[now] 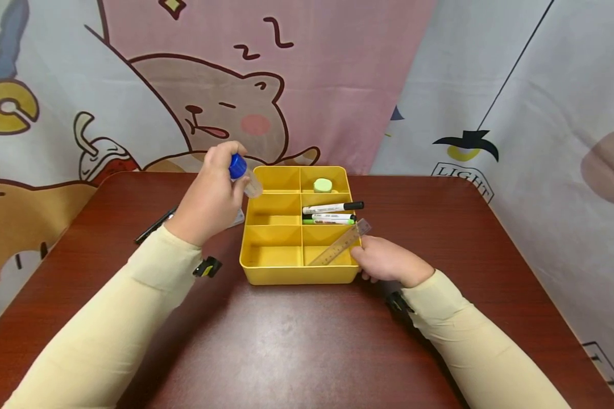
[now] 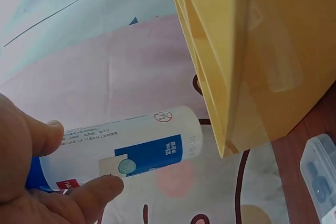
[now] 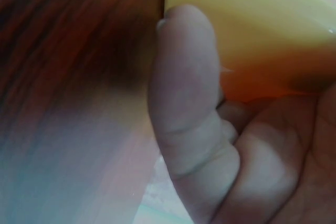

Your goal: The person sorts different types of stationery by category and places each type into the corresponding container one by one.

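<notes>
My left hand point(image 1: 210, 193) grips a glue bottle point(image 2: 147, 145) by its blue-capped end. The bottle is whitish with a blue label marked 125mL, and it tilts with its base toward the back left compartment of a yellow divided box point(image 1: 302, 276). At the box's front right corner, my right hand point(image 1: 389, 258) holds the wall, thumb at the rim and fingers lower on the outside. A clear ruler point(image 1: 340, 244) leans across the front right compartment. Several markers point(image 1: 332, 208) lie in the middle right one, and a pale green round-topped item point(image 1: 323, 185) sits in the back right one.
On the table left of the box lie a long black pen-like item point(image 1: 153, 225) and a small clear plastic case point(image 2: 320, 174), both partly hidden by the left arm in the head view. A patterned curtain point(image 1: 337, 85) hangs behind the table point(image 1: 286, 341).
</notes>
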Action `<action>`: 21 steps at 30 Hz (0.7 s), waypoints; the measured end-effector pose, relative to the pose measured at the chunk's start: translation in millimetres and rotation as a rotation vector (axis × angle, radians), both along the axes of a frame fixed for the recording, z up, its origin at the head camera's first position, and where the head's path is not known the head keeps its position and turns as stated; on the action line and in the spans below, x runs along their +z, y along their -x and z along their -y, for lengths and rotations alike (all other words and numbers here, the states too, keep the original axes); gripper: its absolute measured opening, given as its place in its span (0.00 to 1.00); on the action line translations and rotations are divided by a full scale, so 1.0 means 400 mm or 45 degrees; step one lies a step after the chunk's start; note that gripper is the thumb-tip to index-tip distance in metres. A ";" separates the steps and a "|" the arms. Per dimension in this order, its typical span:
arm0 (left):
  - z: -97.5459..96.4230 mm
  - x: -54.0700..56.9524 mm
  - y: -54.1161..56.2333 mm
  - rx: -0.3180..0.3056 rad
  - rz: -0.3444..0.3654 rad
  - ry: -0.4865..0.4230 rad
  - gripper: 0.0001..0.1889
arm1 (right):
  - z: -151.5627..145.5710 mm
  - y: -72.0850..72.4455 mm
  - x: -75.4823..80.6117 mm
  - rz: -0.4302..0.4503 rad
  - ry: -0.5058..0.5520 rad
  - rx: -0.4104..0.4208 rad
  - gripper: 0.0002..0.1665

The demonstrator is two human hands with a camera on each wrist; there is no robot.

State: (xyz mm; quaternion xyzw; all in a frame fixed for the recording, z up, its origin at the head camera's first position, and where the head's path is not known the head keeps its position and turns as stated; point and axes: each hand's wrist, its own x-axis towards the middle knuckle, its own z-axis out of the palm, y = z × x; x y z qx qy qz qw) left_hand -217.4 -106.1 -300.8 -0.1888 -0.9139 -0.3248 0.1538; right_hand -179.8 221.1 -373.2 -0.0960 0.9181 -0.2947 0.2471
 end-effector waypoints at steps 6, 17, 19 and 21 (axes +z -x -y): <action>-0.012 -0.020 0.023 -0.037 -0.035 -0.012 0.22 | 0.001 -0.002 -0.001 -0.016 -0.013 0.003 0.16; -0.037 -0.043 0.051 -0.058 0.014 -0.049 0.21 | 0.000 0.000 -0.001 -0.004 -0.011 -0.005 0.17; -0.040 -0.049 0.058 -0.062 0.033 -0.059 0.21 | 0.000 0.000 -0.001 0.000 -0.006 -0.011 0.17; -0.044 -0.056 0.064 -0.070 0.049 -0.069 0.21 | 0.001 0.001 -0.001 0.003 -0.003 -0.016 0.18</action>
